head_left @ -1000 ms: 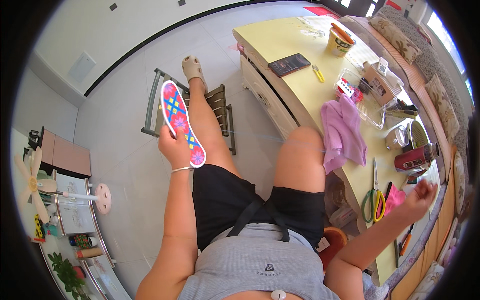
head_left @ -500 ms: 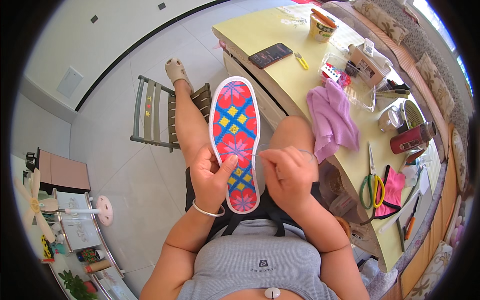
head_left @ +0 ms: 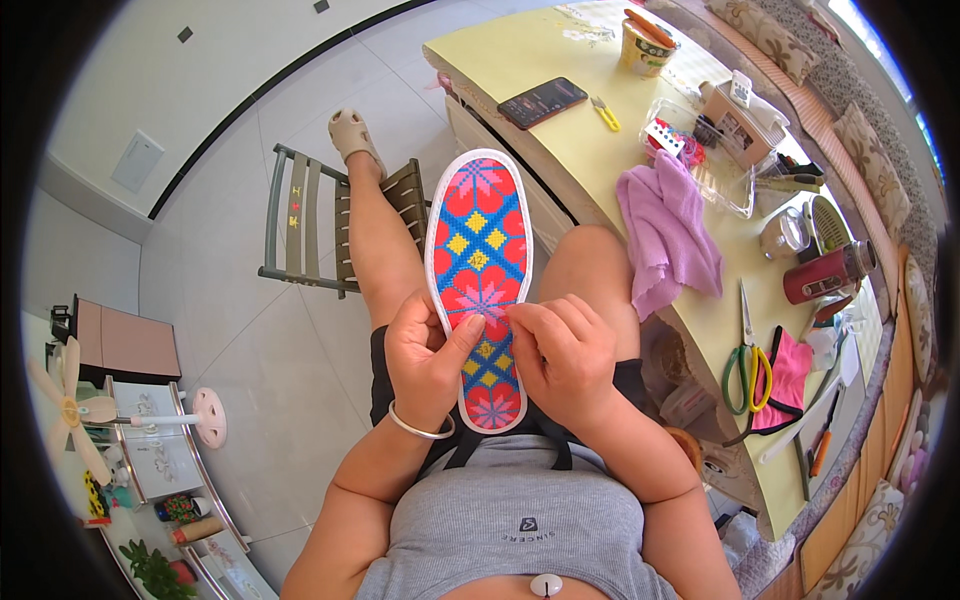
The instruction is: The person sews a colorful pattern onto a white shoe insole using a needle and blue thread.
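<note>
An embroidered insole (head_left: 461,245) stands over my lap, white-edged, with red and pink flowers and yellow diamonds on blue lattice. My left hand (head_left: 428,350) grips its left edge, thumb pressed flat on the stitched face near the middle. My right hand (head_left: 566,350) is closed in a pinch at the insole's right edge, its fingertips against the stitched face. What lies between those fingertips is too small to make out; no thread shows clearly now.
On the yellow table to my right are a purple cloth (head_left: 670,230), scissors (head_left: 746,375), a phone (head_left: 542,103), small yellow snips (head_left: 605,114), a clear plastic box (head_left: 722,185) and a dark red flask (head_left: 828,273). A folding stool (head_left: 312,215) stands ahead left, a fan (head_left: 80,408) at the left.
My right hand has come in from the right, where a thread ran from it to the insole, and now meets the insole's edge. The insole has shifted slightly right.
</note>
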Demonstrator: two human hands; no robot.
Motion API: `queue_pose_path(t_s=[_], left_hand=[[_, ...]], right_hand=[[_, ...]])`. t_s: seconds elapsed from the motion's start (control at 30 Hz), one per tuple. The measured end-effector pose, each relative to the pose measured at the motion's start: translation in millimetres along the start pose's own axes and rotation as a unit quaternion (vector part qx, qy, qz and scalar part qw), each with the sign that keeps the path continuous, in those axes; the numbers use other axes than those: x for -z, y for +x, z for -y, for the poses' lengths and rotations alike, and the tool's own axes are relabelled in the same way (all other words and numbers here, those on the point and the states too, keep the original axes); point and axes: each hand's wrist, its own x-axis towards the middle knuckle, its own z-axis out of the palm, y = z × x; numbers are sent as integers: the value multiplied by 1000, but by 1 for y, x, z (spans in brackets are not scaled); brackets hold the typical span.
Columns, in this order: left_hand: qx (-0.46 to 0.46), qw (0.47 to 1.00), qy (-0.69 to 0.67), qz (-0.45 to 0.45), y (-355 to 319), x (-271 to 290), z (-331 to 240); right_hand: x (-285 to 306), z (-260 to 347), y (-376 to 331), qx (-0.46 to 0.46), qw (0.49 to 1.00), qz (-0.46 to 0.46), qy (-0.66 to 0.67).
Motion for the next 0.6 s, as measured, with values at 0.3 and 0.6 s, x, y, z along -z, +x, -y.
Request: queue_pose_path(t_s=[0.3,0.6], left_hand=[[5,1000,12,-4,-2,1,2],[-144,969,201,-11,-10,2,15]], right_hand=[[3,1,0,3,1000,18,-14],[2,9,-2,20,996,35,-76]])
